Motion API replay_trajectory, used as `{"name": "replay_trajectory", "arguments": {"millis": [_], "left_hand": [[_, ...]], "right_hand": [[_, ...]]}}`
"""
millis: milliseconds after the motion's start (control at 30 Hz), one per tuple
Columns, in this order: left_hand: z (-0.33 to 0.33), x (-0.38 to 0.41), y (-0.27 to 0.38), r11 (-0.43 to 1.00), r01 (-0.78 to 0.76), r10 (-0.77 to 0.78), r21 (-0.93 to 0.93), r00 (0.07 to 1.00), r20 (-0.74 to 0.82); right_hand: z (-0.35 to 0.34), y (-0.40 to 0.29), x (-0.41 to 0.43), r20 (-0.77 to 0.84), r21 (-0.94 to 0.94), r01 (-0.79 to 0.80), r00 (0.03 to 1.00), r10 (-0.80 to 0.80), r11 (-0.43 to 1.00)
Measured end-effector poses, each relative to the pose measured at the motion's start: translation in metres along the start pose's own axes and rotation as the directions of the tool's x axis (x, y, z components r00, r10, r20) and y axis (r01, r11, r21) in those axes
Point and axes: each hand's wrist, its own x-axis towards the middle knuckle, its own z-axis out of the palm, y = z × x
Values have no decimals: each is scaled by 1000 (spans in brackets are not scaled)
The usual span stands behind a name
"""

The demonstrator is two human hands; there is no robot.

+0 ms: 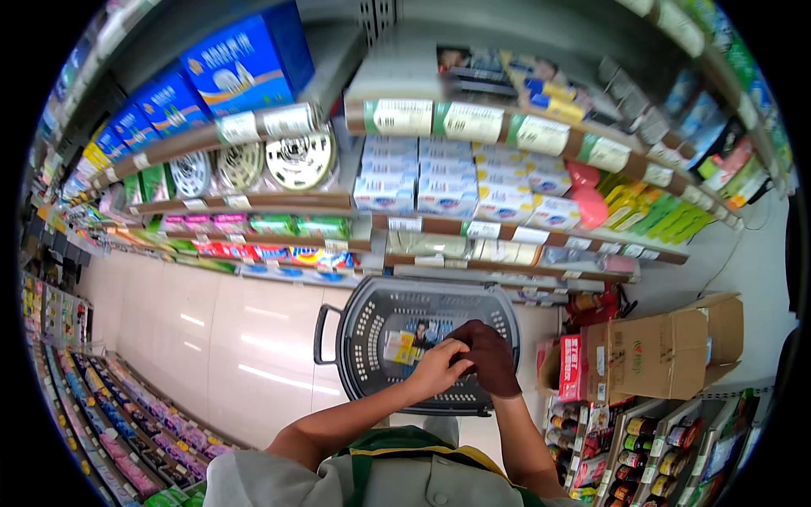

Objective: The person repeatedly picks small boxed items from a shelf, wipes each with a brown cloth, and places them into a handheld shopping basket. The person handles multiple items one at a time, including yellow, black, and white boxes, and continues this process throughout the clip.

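A brown cloth glove or mitt (485, 352) covers my right hand (494, 364) down to the wrist. The bare fingers of my left hand (437, 367) are curled against its finger end and seem to pinch the fabric. Both hands are above a dark grey plastic shopping basket (364, 380), near its right half. Inside the basket lies a yellow-and-white package (400, 346), beside a printed pack (434, 331) partly hidden by my hands. The fingers within the brown fabric cannot be made out.
Ahead, shelves hold boxed soap (447, 184), blue cartons (241, 60) and round plastic-wrapped coils (301, 155). An open cardboard box (656, 355) stands at right, above racks of jars (640, 437). Low shelves of packets (136, 424) flank the tiled floor (266, 336) at left.
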Motion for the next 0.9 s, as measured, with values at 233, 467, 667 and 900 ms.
{"name": "replay_trajectory", "arguments": {"millis": [233, 467, 667, 900], "left_hand": [[-42, 13, 123, 932, -347, 343, 104, 938, 53], [-124, 82, 203, 672, -500, 697, 546, 676, -238], [-198, 184, 261, 549, -248, 713, 798, 638, -292], [-228, 256, 275, 598, -19, 266, 801, 948, -177]], "right_hand": [[-3, -69, 28, -169, 816, 112, 984, 49, 566], [-24, -154, 69, -290, 206, 371, 907, -306, 906], [-23, -217, 76, -118, 267, 487, 873, -474, 831], [-15, -170, 82, -60, 433, 379, 918, -393, 818]]}}
